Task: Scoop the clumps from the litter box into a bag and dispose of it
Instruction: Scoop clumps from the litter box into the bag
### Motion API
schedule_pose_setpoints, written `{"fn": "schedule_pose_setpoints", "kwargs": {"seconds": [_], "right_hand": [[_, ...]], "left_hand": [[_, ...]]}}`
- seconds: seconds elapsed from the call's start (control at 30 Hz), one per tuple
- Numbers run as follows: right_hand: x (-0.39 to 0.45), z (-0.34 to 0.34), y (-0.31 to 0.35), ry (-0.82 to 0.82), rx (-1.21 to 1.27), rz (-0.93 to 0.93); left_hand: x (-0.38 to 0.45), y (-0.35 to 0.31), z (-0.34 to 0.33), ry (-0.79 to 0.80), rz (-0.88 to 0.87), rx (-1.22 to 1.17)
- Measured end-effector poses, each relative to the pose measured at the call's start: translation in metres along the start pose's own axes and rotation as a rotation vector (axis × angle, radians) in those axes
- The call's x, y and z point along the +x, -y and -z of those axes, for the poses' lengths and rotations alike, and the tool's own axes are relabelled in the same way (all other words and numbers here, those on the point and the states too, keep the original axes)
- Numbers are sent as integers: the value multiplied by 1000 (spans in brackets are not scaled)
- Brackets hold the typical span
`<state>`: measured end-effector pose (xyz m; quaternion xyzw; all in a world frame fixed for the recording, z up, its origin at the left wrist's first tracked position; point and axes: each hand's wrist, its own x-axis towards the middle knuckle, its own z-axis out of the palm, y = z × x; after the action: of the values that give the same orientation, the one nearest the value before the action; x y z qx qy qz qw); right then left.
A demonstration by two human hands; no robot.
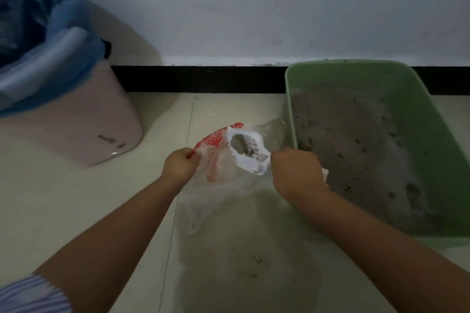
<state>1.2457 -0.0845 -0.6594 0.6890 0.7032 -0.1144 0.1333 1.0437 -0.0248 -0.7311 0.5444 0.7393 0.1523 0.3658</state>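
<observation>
While both hands, left [179, 164], right [295, 170], pinch crinkly plastic bag [218, 160], grainy litter box [417, 119] beside.

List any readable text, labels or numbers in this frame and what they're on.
Nothing can be read.
Bin: a dark marking low on its front, too blurred to read.
Bag: a red print, held by the left hand and right hand; no letters can be made out.
Litter box: no marking shows.
</observation>
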Motion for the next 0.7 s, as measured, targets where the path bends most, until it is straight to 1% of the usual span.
{"fn": "schedule_pose_setpoints", "kwargs": {"seconds": [0.07, 0.17, 0.27, 0.3, 0.37, 0.4, 0.43, 0.47, 0.5, 0.57, 0.6, 0.63, 0.7], "right_hand": [[2, 1, 7, -30, -43, -11], [3, 4, 3, -71, -37, -53], [-4, 13, -11, -151, -47, -46], [-7, 19, -17, -146, 10, -73], [-16, 32, -36, -119, 152, -146], [-19, 35, -50, -126, 203, -175], [-22, 37, -64, -143, 233, -200], [-24, 37, -81, -162, 245, -226], [-26, 38, -97, -179, 248, -267], [-32, 37, -129, -139, 252, -371], [-36, 36, -141, -98, 243, -407], [-42, 36, -151, -53, 222, -426], [-53, 29, -166, 46, 169, -417]], "left_hand": [[1, -2, 0, -10, -25, 13], [0, -7, 0, -26, -62, 60], [-1, -11, -1, -58, -97, 214], [-3, -14, -1, -85, -120, 264], [-7, -18, -1, -194, -207, 373], [-9, -20, -2, -258, -281, 415], [-12, -24, -3, -312, -398, 422], [-16, -29, -7, -339, -555, 395], [-20, -35, -12, -332, -724, 364], [-28, -46, -29, -255, -1036, 334], [-34, -52, -39, -199, -1162, 336], [-41, -58, -51, -136, -1269, 340], [-57, -68, -75, -48, -1430, 343]]}}
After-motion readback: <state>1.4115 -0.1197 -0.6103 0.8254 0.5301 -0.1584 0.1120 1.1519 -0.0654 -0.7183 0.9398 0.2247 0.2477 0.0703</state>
